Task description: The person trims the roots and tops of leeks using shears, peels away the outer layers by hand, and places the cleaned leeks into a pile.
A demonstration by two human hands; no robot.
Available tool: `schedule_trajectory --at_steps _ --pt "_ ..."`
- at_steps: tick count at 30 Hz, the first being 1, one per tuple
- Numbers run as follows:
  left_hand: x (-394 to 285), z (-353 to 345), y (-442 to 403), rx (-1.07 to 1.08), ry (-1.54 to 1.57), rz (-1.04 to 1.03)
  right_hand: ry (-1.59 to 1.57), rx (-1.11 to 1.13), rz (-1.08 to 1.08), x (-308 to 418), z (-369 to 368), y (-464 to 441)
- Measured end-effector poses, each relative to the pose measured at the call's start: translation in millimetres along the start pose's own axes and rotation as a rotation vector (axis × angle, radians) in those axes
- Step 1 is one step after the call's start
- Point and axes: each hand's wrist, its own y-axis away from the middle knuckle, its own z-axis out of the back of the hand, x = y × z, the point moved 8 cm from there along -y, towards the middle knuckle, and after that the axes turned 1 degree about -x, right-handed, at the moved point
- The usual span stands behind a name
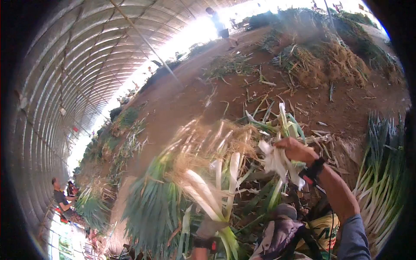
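Low in the middle, my left hand (210,227) is wrapped round a few large green onions (200,190). Their white stems and hairy roots point up and away from me, with green leaves hanging below. My right hand (298,151), wearing a black wrist strap, is closed on pale, limp outer leaves (277,161) that dangle from its fingers. Left of my left hand lies a thick heap of untrimmed green onions (158,195), roots upward. Beneath my right hand are scattered peeled leaves and scraps (268,125).
Stripped green onions (381,182) lie in a pile at the right. Rooty heaps (320,60) cover the soil farther back. A slanted pole (147,43) stands under the arched roof. One person (219,26) is at the far opening, another (65,201) sits at the left.
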Motion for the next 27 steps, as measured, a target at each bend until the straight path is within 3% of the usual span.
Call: schedule_trajectory --at_steps 2,3,5,6,9,11,12,16,19,22,24,27 --pt "-7.0 5.4 -5.9 0.026 0.142 -0.005 0.268 0.152 0.108 12.7 -33.6 -0.3" --pt "-10.5 5.5 -6.2 0.032 0.118 0.001 0.313 0.196 0.047 30.0 -53.6 3.2" --pt "-14.7 4.7 -7.0 0.05 0.071 0.017 0.15 0.198 0.112 57.7 -80.0 9.0" --pt "-9.3 2.3 -10.0 0.115 0.108 0.021 0.177 0.324 -0.087 53.7 -94.1 10.5" --pt "22.6 0.1 -22.7 0.251 0.082 0.071 0.143 0.272 -0.098 45.2 -120.3 11.1" --pt "41.9 0.3 -25.8 0.245 -0.126 0.16 0.443 0.277 0.312 30.2 -134.9 11.6" --pt "42.3 -8.0 -27.4 0.312 -0.168 0.178 0.487 0.276 0.373 33.1 -140.4 12.3" --pt "23.9 -45.1 -19.5 0.484 -0.369 0.148 0.274 0.238 0.079 25.3 -139.1 13.4" --pt "-10.6 -82.2 -7.0 0.508 -0.359 0.275 0.133 0.13 -0.03 27.3 -130.6 3.2" --pt "-38.7 -100.7 -2.9 0.51 -0.62 0.356 -0.048 -0.09 -0.144 26.0 -105.9 -16.5" --pt "-25.8 -104.1 -3.4 0.553 -0.567 0.363 -0.19 -0.306 -0.218 27.0 -77.2 -34.2" --pt "11.3 -97.2 -0.5 0.586 -0.113 0.302 -0.467 -0.719 -0.396 28.1 -17.9 -46.8"
